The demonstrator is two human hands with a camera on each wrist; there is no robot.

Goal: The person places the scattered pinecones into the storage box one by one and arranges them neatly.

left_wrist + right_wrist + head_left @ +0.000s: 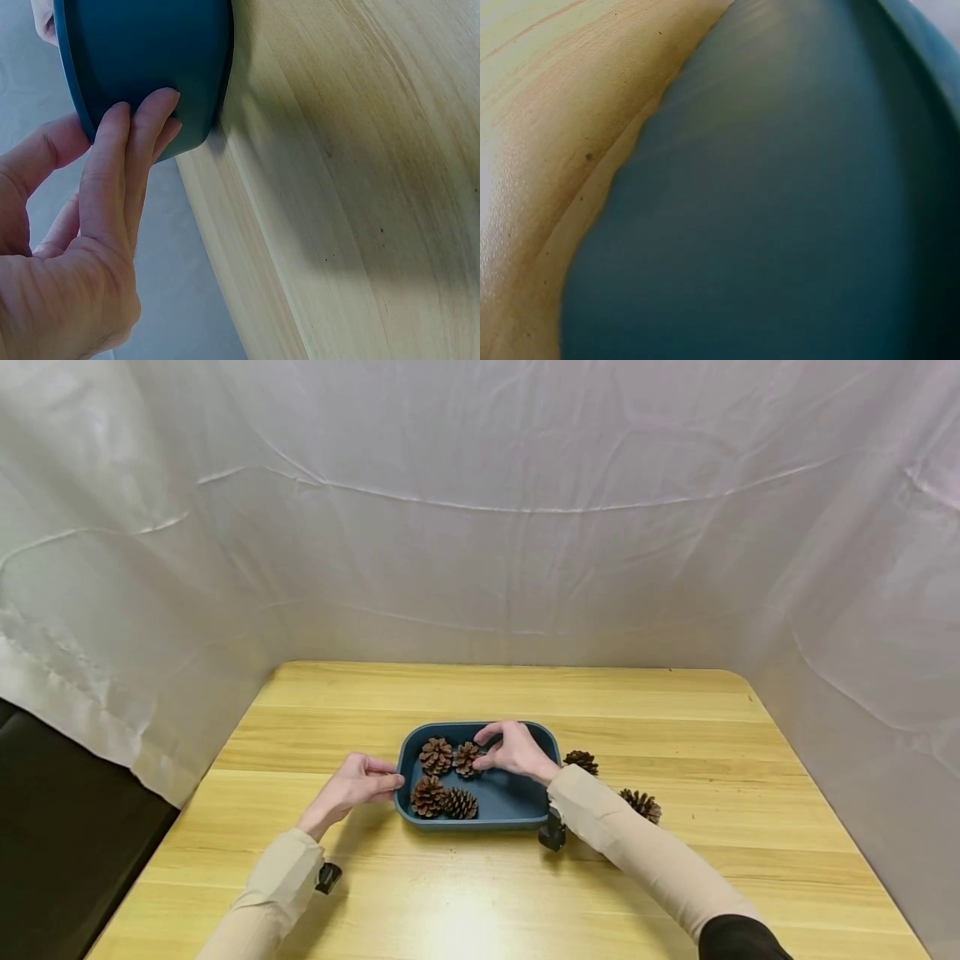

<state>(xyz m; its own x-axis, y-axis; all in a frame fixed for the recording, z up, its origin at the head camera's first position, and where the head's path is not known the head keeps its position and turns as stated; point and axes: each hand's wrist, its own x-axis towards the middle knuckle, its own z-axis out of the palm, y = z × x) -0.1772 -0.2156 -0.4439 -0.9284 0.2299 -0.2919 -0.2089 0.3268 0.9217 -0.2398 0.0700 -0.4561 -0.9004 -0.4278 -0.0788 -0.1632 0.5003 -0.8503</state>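
Note:
A dark blue rectangular tray (pixel 510 821) with rounded corners sits on the wooden table. At its left end my left hand (pixel 363 782) pinches the rim. The left wrist view shows the thumb at the rim and the other fingers (pixel 105 172) against the outer wall. My right hand (pixel 513 752) reaches over the right side and pinches a pine cone (pixel 466 760) inside the tray, with thumb and fingertips at its right side. Beside that cone lies another pine cone (pixel 436 755). Two more, a rounder pine cone (pixel 427 797) and a longer pine cone (pixel 461 803), lie at the front left.
Outside the tray on the right, one pine cone (pixel 581 762) lies close to its wall and another pine cone (pixel 642 806) lies partly behind the right forearm. The wooden table (pixel 465 893) is backed by pale cloth (pixel 510 560). The tray's outer wall (pixel 765 210) fills the right wrist view.

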